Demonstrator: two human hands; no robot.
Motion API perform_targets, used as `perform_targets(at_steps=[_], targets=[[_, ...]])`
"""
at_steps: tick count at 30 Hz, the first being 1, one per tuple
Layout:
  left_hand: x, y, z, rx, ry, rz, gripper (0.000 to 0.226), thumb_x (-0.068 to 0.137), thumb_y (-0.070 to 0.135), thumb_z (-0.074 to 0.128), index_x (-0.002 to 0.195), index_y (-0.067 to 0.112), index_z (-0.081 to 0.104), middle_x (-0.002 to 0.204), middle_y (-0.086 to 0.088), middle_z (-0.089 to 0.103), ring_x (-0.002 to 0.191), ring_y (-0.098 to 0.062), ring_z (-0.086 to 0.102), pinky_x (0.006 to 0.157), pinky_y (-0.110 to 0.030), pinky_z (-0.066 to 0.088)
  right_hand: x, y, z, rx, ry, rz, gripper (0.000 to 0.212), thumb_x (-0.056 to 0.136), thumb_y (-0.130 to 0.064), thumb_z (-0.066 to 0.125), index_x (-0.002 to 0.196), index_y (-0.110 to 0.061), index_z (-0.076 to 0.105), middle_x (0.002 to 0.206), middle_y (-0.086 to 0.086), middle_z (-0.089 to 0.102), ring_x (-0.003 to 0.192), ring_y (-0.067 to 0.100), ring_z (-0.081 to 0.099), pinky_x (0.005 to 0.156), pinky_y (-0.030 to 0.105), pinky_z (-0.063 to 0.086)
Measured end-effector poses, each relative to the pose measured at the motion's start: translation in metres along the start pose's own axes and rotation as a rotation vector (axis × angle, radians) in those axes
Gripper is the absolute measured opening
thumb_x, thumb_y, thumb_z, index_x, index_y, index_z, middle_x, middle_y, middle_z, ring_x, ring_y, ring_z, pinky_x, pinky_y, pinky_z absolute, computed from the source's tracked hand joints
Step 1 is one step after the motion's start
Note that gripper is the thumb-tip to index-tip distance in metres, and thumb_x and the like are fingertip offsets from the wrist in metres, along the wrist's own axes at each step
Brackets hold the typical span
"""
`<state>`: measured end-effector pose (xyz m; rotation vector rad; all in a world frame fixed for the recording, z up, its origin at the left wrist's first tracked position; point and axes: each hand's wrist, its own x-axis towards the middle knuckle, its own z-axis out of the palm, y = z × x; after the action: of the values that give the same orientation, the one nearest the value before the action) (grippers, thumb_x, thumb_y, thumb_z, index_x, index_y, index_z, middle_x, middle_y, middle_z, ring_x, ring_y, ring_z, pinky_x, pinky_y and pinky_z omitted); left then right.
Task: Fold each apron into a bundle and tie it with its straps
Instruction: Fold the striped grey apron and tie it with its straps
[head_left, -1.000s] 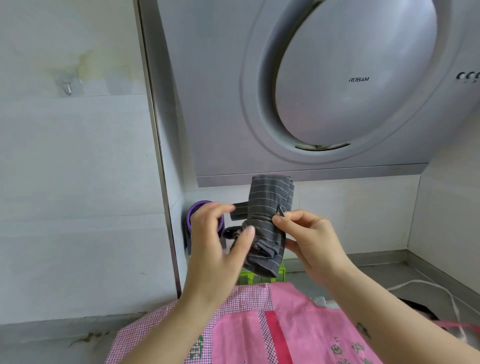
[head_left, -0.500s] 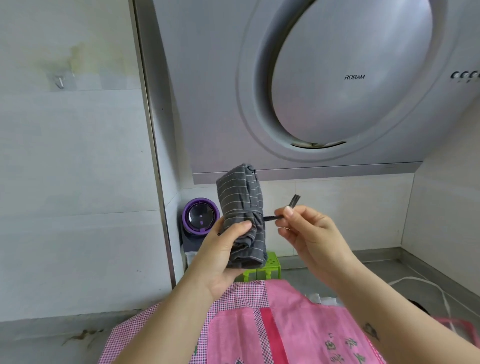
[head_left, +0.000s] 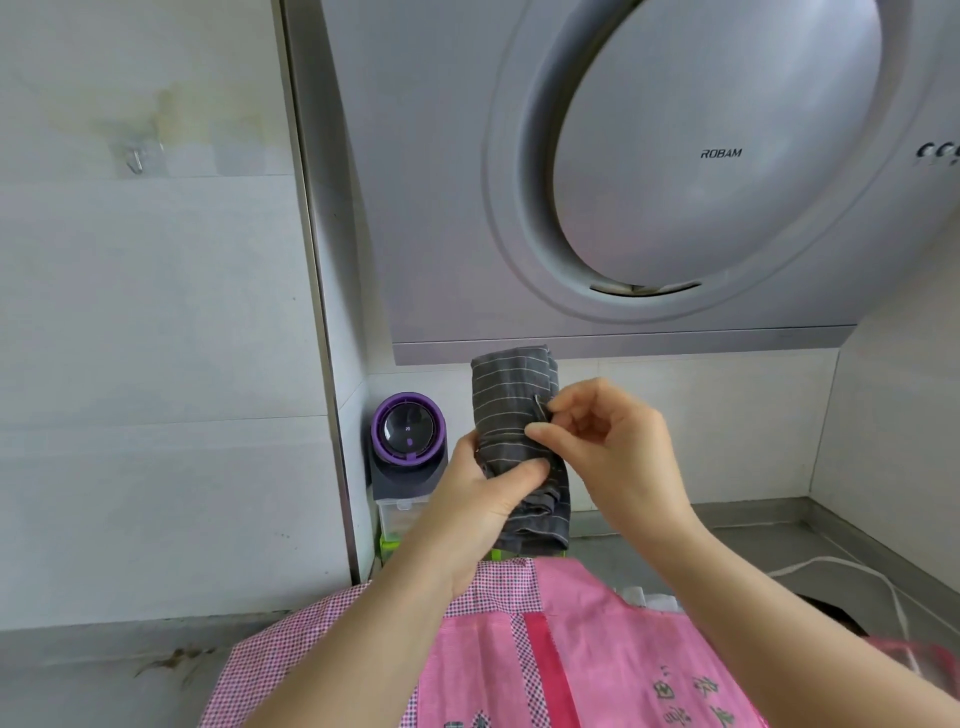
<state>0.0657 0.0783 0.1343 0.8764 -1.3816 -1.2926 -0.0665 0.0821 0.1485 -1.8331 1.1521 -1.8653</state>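
A grey striped apron is rolled into an upright bundle held in the air in front of the range hood. My left hand grips the bundle's lower half, thumb across its front. My right hand is pressed against the bundle's right side and pinches the thin dark strap between thumb and fingertips. A pink apron with checked trim lies spread on the counter below my arms.
A grey range hood fills the wall above. A purple-ringed appliance stands in the corner on a clear box with a green base. A white cord trails on the steel counter at right.
My right hand, which held the strap end out to the right, has come in against the bundle with the strap. The bundle stays upright in my left hand.
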Motion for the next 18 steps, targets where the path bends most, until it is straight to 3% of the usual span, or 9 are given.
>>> perform_targets(at_steps=[2, 5, 7, 9, 11, 16, 18], targets=[[-0.001, 0.0, -0.001, 0.011, 0.003, -0.015, 0.041, 0.081, 0.018, 0.072, 0.118, 0.023, 0.052, 0.103, -0.005, 0.07, 0.091, -0.02, 0.07, 0.084, -0.042, 0.057, -0.001, 0.002, 0.001, -0.129, 0.02, -0.107, 0.024, 0.074, -0.007, 0.078, 0.068, -0.026, 0.065, 0.064, -0.013, 0.065, 0.064, 0.006, 0.06, 0.061, 0.013, 0.048], [-0.002, 0.0, -0.004, 0.027, 0.007, -0.01, 0.04, 0.082, 0.017, 0.072, 0.116, 0.023, 0.053, 0.103, -0.005, 0.07, 0.091, -0.019, 0.07, 0.082, -0.038, 0.058, -0.003, 0.006, 0.002, -0.276, -0.01, -0.343, 0.006, 0.079, -0.007, 0.072, 0.081, -0.012, 0.074, 0.076, -0.005, 0.065, 0.072, 0.004, 0.06, 0.065, 0.01, 0.048], [-0.002, 0.0, -0.008, 0.04, 0.017, -0.013, 0.038, 0.082, 0.016, 0.072, 0.115, 0.024, 0.054, 0.102, -0.005, 0.071, 0.089, -0.018, 0.071, 0.078, -0.035, 0.058, -0.003, 0.011, 0.002, -0.402, -0.07, -0.454, 0.013, 0.083, -0.011, 0.065, 0.09, -0.006, 0.074, 0.082, 0.0, 0.064, 0.074, 0.006, 0.06, 0.066, 0.02, 0.053], [-0.003, 0.0, -0.013, 0.052, 0.015, -0.027, 0.035, 0.083, 0.015, 0.071, 0.114, 0.024, 0.056, 0.101, -0.005, 0.072, 0.089, -0.019, 0.071, 0.077, -0.034, 0.058, -0.003, 0.015, 0.0, -0.584, -0.155, -0.554, 0.019, 0.084, -0.014, 0.062, 0.098, -0.006, 0.072, 0.086, 0.004, 0.063, 0.074, 0.018, 0.061, 0.056, 0.034, 0.055], [-0.004, 0.0, -0.017, 0.093, 0.013, -0.017, 0.035, 0.084, 0.014, 0.07, 0.114, 0.023, 0.057, 0.1, -0.003, 0.072, 0.089, -0.017, 0.071, 0.078, -0.031, 0.057, -0.003, 0.015, -0.003, -0.743, -0.249, -0.614, 0.021, 0.083, -0.013, 0.066, 0.103, -0.008, 0.07, 0.086, 0.004, 0.062, 0.073, 0.021, 0.059, 0.047, 0.035, 0.054], [-0.004, 0.001, -0.021, 0.179, 0.012, -0.007, 0.024, 0.085, 0.011, 0.068, 0.105, 0.021, 0.062, 0.096, -0.004, 0.073, 0.089, -0.017, 0.07, 0.083, -0.034, 0.056, 0.009, 0.01, 0.0, -0.887, -0.349, -0.741, 0.011, 0.08, -0.01, 0.06, 0.082, -0.007, 0.07, 0.074, 0.005, 0.06, 0.063, 0.024, 0.058, 0.044, 0.034, 0.051], [-0.004, 0.0, -0.023, 0.155, -0.002, -0.038, 0.021, 0.085, 0.01, 0.067, 0.103, 0.019, 0.063, 0.093, -0.006, 0.074, 0.088, -0.021, 0.071, 0.085, -0.038, 0.056, 0.017, 0.007, 0.0, -0.877, -0.404, -0.762, 0.022, 0.083, -0.013, 0.048, 0.076, -0.008, 0.069, 0.072, 0.004, 0.06, 0.061, 0.023, 0.057, 0.047, 0.032, 0.051]])
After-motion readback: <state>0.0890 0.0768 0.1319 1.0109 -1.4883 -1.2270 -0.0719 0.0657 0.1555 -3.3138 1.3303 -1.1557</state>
